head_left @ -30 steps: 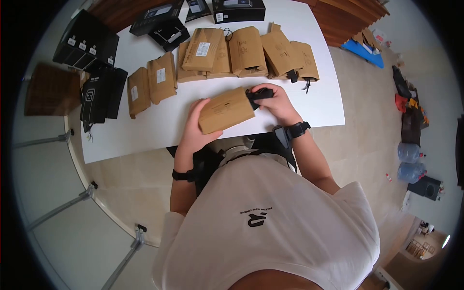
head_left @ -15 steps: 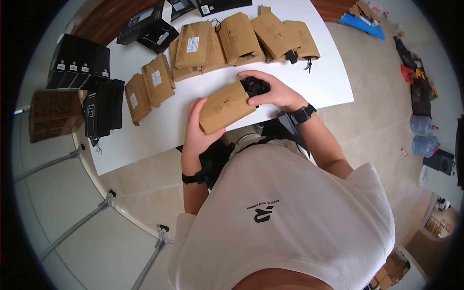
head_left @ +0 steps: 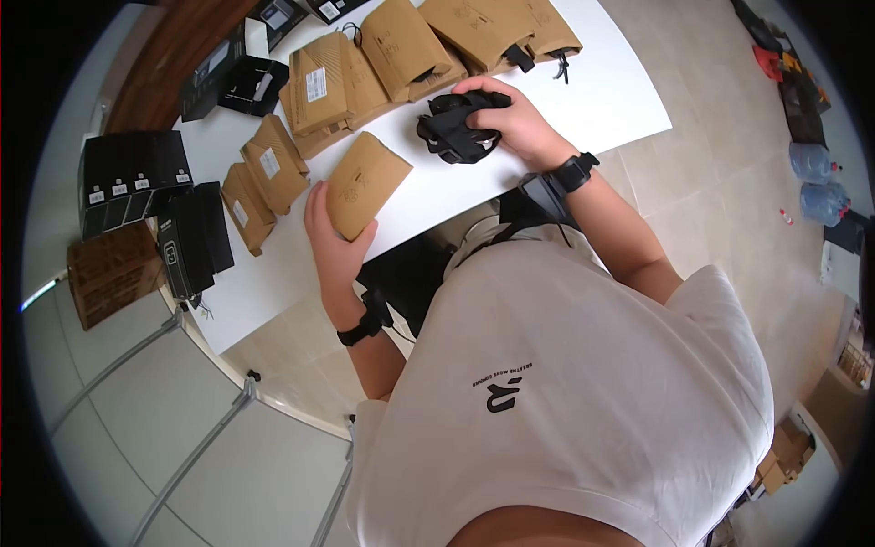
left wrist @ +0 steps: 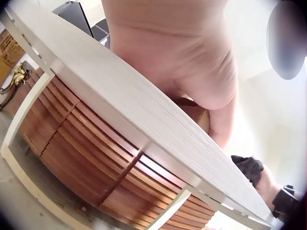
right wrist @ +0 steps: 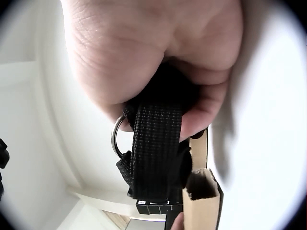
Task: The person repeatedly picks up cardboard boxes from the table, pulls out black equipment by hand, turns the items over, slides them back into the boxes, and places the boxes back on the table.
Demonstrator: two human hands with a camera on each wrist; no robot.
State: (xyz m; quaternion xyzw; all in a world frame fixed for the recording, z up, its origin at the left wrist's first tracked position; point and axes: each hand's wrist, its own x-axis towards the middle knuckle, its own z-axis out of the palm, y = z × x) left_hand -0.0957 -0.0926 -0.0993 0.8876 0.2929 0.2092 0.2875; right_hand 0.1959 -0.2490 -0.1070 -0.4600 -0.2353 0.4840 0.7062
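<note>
My left hand (head_left: 335, 239) grips the near end of a small brown cardboard box (head_left: 369, 185) at the table's front edge. My right hand (head_left: 527, 132) holds a bundle of black webbing straps (head_left: 456, 129) above the table, to the right of the box and apart from it. In the right wrist view a broad woven strap (right wrist: 156, 148) hangs from the fingers, with a metal ring (right wrist: 115, 136) at its side. That view also shows the box's open end (right wrist: 201, 184), dark inside. In the left wrist view the hand's back hides most of the box.
Several brown cardboard boxes (head_left: 396, 46) lie along the far side of the white table (head_left: 602, 105). Two smaller ones (head_left: 264, 169) sit at the left. Black boxes (head_left: 137, 178) stand at the left end, and an opened black box (head_left: 251, 87) lies at the back left.
The right hand has drawn the black strap bundle out of the cardboard box and away to the right. The left hand has shifted left with the box, now tilted more upright in view.
</note>
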